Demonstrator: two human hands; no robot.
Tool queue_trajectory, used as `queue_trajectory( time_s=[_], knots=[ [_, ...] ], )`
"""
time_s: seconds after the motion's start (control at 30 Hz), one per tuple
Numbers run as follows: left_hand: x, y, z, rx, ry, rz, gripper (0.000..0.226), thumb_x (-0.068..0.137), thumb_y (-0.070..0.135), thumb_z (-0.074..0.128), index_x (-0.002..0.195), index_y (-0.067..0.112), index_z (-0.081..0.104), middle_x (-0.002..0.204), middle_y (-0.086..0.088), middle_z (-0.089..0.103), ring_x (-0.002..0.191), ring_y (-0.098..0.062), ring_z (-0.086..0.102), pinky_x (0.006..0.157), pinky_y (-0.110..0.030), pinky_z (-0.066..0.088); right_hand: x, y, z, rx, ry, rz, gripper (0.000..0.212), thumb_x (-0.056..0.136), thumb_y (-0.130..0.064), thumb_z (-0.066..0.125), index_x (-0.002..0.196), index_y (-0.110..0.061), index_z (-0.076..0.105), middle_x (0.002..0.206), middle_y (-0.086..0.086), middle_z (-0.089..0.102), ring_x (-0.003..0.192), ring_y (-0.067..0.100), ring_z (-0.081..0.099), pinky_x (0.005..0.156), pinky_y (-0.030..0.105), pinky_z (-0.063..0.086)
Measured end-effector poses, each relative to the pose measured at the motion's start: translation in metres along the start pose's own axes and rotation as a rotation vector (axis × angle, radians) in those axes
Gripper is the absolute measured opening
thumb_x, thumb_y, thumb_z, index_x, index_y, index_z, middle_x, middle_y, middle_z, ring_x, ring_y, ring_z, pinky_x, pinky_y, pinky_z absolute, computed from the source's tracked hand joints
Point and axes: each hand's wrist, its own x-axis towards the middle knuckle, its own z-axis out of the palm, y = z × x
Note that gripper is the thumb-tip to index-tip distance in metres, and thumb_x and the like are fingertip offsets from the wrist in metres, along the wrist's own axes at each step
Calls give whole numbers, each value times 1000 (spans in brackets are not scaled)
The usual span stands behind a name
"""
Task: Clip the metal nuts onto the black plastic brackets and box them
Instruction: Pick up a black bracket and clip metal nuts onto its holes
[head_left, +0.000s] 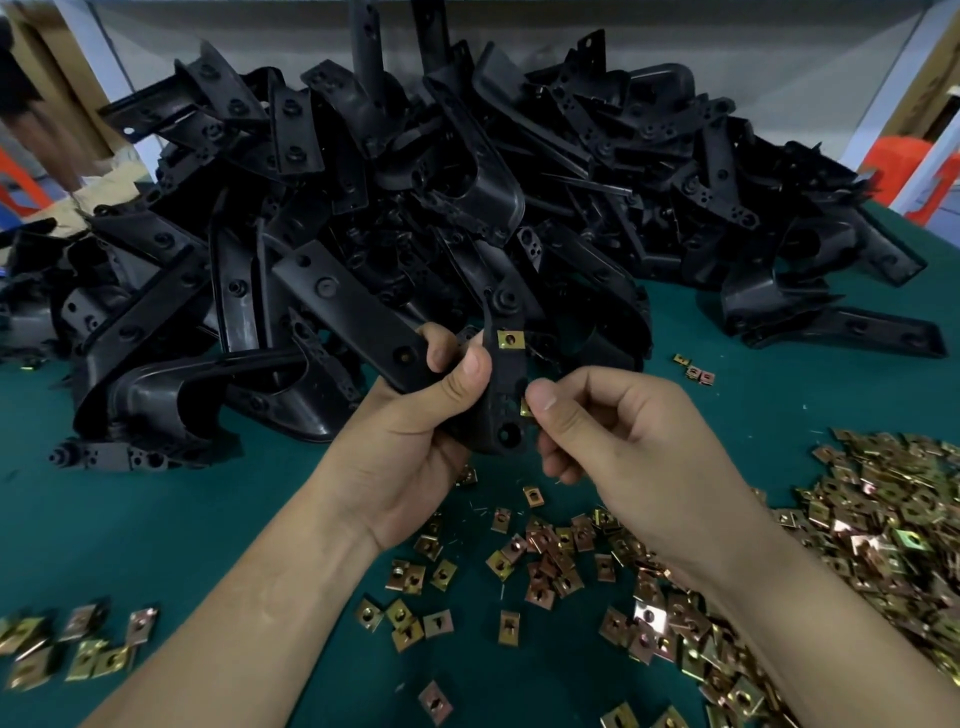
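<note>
Barely started, by the look of it. Left hand (415, 447) grips one black bracket (501, 379), fingers and thumb curled round it, held up over the middle of the desk (130, 519). One clipped nut (509, 340) already sits on the bracket's upper edge. Right hand (613, 431) pinches a second nut (525, 409) between thumb and forefinger, touching the bracket's lower edge, not yet seated as far as I can tell. Big pile of brackets (415, 171) along the far edge shows no nuts fitted. Loose nuts (883, 519) heaped toward the near right corner, more scattered along the near edge. No box in view, so boxing not begun, I judge.
</note>
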Motion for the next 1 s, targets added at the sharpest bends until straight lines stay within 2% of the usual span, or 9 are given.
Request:
queue_trajectory(
  time_s=[0.17, 0.27, 0.33, 0.43, 0.53, 0.63, 0.73, 0.87, 1.0],
  knots=[
    [-1, 1, 4, 26, 4, -5, 38, 81, 20, 79, 78, 21, 42, 87, 0, 65, 88, -18, 66, 75, -33, 58, -3, 3, 3, 18, 26, 12, 29, 85, -45, 67, 64, -25, 68, 61, -6, 63, 57, 6, 58, 56, 16, 47],
    [-2, 0, 8, 81, 8, -12, 37, 84, 17, 75, 77, 21, 39, 85, 0, 58, 88, -20, 62, 73, -39, 52, -4, 4, 5, -17, 11, 58, 32, 83, -53, 66, 64, -26, 68, 59, -9, 58, 58, 5, 52, 57, 19, 45],
    [-3, -1, 10, 115, -9, -10, 34, 84, 17, 72, 77, 20, 39, 86, 0, 59, 89, -21, 63, 73, -39, 53, -3, 3, 2, 5, -26, 101, 32, 81, -53, 67, 62, -27, 67, 58, -11, 56, 56, 4, 48, 56, 17, 42],
    [-5, 2, 12, 95, -92, -16, 33, 87, 14, 69, 80, 18, 37, 87, 1, 64, 89, -19, 67, 74, -34, 57, -4, -2, -2, 163, -145, 176, 33, 81, -48, 68, 56, -27, 63, 57, -9, 51, 53, 3, 42, 51, 14, 37],
    [-6, 3, 12, 84, -85, -43, 34, 84, 18, 71, 79, 18, 38, 91, -6, 58, 90, -22, 65, 73, -36, 58, -3, -3, -7, 164, -183, 153, 31, 79, -48, 69, 64, -22, 64, 67, 0, 48, 60, 7, 43, 58, 18, 40],
    [-5, 0, 12, 134, -11, 7, 31, 87, 16, 69, 78, 17, 39, 93, -10, 62, 92, -25, 64, 75, -36, 59, -1, 1, -8, 60, -75, 46, 26, 77, -42, 74, 89, -19, 73, 80, -3, 68, 73, 10, 62, 72, 22, 53],
    [-5, -2, 12, 170, 39, 54, 28, 93, 12, 63, 79, 17, 39, 105, -14, 66, 105, -31, 66, 86, -39, 57, -2, 4, -5, -35, 24, -65, 40, 71, -35, 85, 109, -29, 74, 99, -5, 75, 92, 10, 71, 84, 23, 57],
    [-6, -2, 16, 181, 12, 65, 29, 92, 11, 62, 78, 16, 37, 107, -19, 61, 104, -29, 65, 78, -29, 58, -4, 9, 3, -271, 218, -157, 48, 70, -35, 90, 114, -38, 71, 110, -13, 67, 94, 4, 68, 82, 21, 54],
    [-7, -1, 19, 223, 3, 59, 35, 92, 11, 63, 77, 15, 32, 101, -19, 63, 99, -30, 65, 77, -29, 58, -3, 7, 1, -267, 257, -164, 48, 67, -30, 93, 111, -37, 73, 106, -15, 66, 84, 2, 69, 70, 13, 51]
  ],
)
